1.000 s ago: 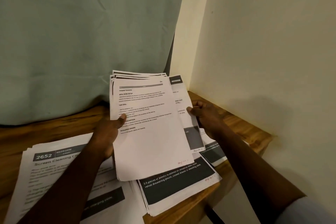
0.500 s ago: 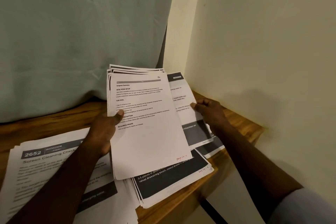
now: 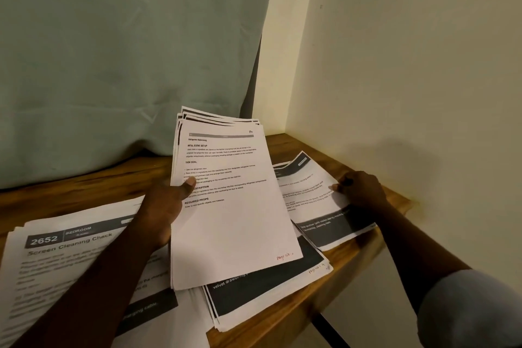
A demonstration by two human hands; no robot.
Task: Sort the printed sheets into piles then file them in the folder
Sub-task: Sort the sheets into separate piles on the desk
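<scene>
**Sorting of printed sheets, head view.** The left hand (image 3: 166, 206) grips the unsorted stack (image 3: 234, 206) at its left edge, thumb pressed on the top page and fingers hidden beneath. The stack is raised and tilted above the wooden table (image 3: 84, 189). The right hand (image 3: 363, 191) pinches the right edge of a single sheet (image 3: 310, 192), thumb on top and fingers curled, as the sheet lies on the right pile near the table's corner. A left pile (image 3: 56, 257), headed "Screen Cleaning Check", and a middle pile (image 3: 268, 297) with a dark printed band lie under and beside the stack. No folder is in view.

Handling, as judged: a single sheet is light, limp and smooth, so it slides readily and creases if pulled. It is best taken at an edge or corner. The stack is stiffer but fans out, so it needs a firm hold across its full thickness.
</scene>
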